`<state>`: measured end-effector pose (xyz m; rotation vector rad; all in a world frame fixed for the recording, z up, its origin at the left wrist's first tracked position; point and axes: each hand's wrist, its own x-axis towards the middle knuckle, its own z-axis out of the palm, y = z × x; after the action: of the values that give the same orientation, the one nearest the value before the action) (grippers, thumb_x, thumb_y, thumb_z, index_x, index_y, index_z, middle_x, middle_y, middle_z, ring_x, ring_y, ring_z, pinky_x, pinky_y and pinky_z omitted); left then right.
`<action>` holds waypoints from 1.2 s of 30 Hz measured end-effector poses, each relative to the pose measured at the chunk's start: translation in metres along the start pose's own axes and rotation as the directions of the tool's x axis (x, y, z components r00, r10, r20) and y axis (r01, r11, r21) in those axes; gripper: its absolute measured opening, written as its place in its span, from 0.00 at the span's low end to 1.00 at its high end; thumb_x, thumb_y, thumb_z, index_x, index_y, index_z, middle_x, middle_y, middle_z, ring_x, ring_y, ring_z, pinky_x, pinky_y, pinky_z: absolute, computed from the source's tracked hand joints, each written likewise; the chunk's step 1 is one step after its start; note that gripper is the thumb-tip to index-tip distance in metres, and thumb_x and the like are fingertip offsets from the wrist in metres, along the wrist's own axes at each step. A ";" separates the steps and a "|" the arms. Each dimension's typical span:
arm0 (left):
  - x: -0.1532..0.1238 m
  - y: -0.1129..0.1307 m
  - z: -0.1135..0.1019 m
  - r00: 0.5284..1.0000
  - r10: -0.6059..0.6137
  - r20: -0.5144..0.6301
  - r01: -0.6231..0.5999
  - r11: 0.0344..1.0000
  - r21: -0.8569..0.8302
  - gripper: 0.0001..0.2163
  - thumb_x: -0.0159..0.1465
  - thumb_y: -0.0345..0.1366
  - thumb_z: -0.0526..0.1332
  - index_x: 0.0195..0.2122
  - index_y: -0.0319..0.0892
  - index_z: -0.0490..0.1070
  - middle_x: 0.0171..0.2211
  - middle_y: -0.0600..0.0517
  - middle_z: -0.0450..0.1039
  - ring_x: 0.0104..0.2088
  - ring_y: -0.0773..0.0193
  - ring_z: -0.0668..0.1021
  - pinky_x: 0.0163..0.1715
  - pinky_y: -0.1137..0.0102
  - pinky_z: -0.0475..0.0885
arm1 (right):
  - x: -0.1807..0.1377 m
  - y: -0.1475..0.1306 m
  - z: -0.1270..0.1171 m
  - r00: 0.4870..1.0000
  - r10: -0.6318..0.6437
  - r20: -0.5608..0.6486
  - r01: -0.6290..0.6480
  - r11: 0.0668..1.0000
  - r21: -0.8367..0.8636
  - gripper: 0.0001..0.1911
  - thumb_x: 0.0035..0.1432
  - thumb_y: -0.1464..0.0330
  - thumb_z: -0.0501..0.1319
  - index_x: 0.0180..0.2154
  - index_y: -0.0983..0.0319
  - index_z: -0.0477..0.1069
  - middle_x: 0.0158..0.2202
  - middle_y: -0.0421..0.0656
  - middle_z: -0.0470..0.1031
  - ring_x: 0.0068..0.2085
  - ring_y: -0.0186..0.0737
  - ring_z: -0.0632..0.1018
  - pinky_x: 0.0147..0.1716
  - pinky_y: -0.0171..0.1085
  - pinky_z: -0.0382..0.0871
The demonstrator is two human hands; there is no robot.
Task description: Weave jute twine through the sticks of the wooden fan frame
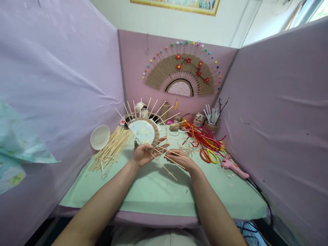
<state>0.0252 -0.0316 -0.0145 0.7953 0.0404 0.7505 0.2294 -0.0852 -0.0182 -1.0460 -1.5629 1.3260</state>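
My left hand [142,154] is closed on the lower edge of a half-made fan [144,131], a pale patterned half disc ringed with woven twine, with thin wooden sticks fanning out from it. It is held upright above the green table mat [153,191]. My right hand [179,159] is just to the right, fingers pinched around the sticks and a strand of twine at the fan's lower right. What exactly the fingertips pinch is hard to make out.
A bundle of wooden skewers [112,150] and a white paper plate [99,136] lie at the left. Coloured cords [205,140], a pink glue gun [234,166] and jars sit at the right and back. A finished fan [181,77] hangs on the purple partition.
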 end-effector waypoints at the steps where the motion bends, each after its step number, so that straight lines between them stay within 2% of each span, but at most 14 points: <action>1: 0.000 0.001 -0.001 1.000 0.008 -0.011 -0.008 1.000 0.001 0.25 0.53 0.28 0.53 0.53 0.33 0.71 0.53 0.43 0.74 0.59 0.46 0.69 0.63 0.49 0.53 | -0.002 -0.002 -0.001 1.000 -0.004 0.020 0.004 1.000 -0.009 0.17 0.52 0.54 0.66 0.30 0.63 0.74 0.27 0.39 0.70 0.28 0.32 0.67 0.29 0.33 0.58; 4: 0.000 0.003 -0.002 0.999 0.033 -0.039 -0.032 0.999 0.006 0.25 0.53 0.27 0.53 0.53 0.34 0.72 0.53 0.44 0.74 0.59 0.47 0.70 0.63 0.49 0.54 | -0.007 -0.001 -0.007 1.000 -0.004 0.021 0.005 1.000 -0.018 0.17 0.52 0.55 0.65 0.34 0.63 0.75 0.27 0.39 0.70 0.27 0.31 0.66 0.28 0.33 0.57; 9: 0.000 0.008 -0.001 0.998 0.054 -0.042 -0.054 0.999 0.010 0.25 0.52 0.27 0.53 0.52 0.32 0.72 0.54 0.42 0.73 0.59 0.45 0.69 0.62 0.48 0.54 | -0.007 0.011 -0.021 0.982 0.041 -0.185 -0.035 0.999 0.035 0.16 0.50 0.56 0.67 0.32 0.63 0.74 0.22 0.36 0.65 0.23 0.28 0.61 0.22 0.31 0.50; 14: -0.001 0.013 -0.003 0.991 0.091 -0.093 -0.088 0.996 0.033 0.26 0.52 0.26 0.53 0.54 0.32 0.71 0.55 0.41 0.72 0.61 0.43 0.67 0.63 0.47 0.53 | -0.006 0.016 -0.029 0.929 0.074 -0.362 -0.034 0.993 0.115 0.19 0.46 0.53 0.68 0.29 0.62 0.72 0.21 0.35 0.64 0.20 0.28 0.61 0.19 0.31 0.47; 18: 0.000 0.017 -0.004 0.979 0.145 -0.143 -0.132 0.987 0.095 0.25 0.53 0.25 0.53 0.53 0.33 0.72 0.56 0.43 0.71 0.59 0.43 0.69 0.63 0.46 0.54 | -0.003 0.018 -0.032 0.864 0.020 -0.503 0.055 0.990 0.133 0.22 0.46 0.49 0.65 0.28 0.62 0.72 0.19 0.35 0.62 0.19 0.28 0.58 0.18 0.32 0.46; 22: 0.000 0.017 -0.004 0.972 0.168 -0.164 -0.144 0.978 0.148 0.24 0.53 0.23 0.54 0.52 0.34 0.73 0.58 0.44 0.70 0.58 0.43 0.70 0.62 0.46 0.56 | -0.001 0.021 -0.034 0.829 -0.017 -0.560 0.065 0.996 0.065 0.23 0.47 0.47 0.65 0.25 0.62 0.70 0.17 0.35 0.60 0.19 0.28 0.58 0.18 0.32 0.47; 25: 0.001 0.017 -0.004 0.967 0.186 -0.175 -0.155 0.973 0.173 0.23 0.53 0.23 0.54 0.51 0.34 0.74 0.59 0.44 0.69 0.58 0.43 0.70 0.61 0.47 0.57 | 0.000 0.024 -0.036 0.829 -0.046 -0.557 0.062 0.998 0.011 0.23 0.48 0.48 0.65 0.24 0.62 0.70 0.17 0.35 0.60 0.19 0.29 0.58 0.18 0.32 0.48; 29: 0.002 0.016 -0.003 0.957 0.208 -0.200 -0.177 0.971 0.163 0.23 0.54 0.23 0.53 0.50 0.34 0.74 0.56 0.44 0.71 0.57 0.45 0.71 0.62 0.48 0.57 | 0.000 0.027 -0.036 0.865 -0.020 -0.502 0.020 1.000 -0.006 0.23 0.50 0.49 0.63 0.23 0.62 0.68 0.18 0.35 0.61 0.19 0.28 0.57 0.19 0.32 0.47; 33: 0.001 0.016 -0.001 0.958 0.198 -0.210 -0.171 0.976 0.136 0.23 0.54 0.23 0.53 0.51 0.33 0.73 0.55 0.42 0.72 0.58 0.46 0.71 0.63 0.48 0.56 | -0.004 0.026 -0.033 0.929 0.093 -0.359 -0.083 0.996 0.042 0.21 0.49 0.50 0.64 0.26 0.63 0.70 0.18 0.34 0.62 0.19 0.27 0.56 0.19 0.32 0.45; 36: 0.000 0.016 0.001 0.960 0.186 -0.211 -0.168 0.981 0.100 0.23 0.54 0.23 0.54 0.52 0.33 0.73 0.56 0.42 0.71 0.58 0.46 0.71 0.63 0.48 0.56 | -0.008 0.021 -0.030 0.965 0.139 -0.224 -0.115 0.986 0.118 0.19 0.46 0.54 0.67 0.26 0.62 0.69 0.19 0.34 0.62 0.20 0.26 0.56 0.20 0.31 0.45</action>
<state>0.0155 -0.0248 -0.0032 0.7968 0.2013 1.0104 0.2615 -0.0808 -0.0366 -1.2055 -1.2585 1.3048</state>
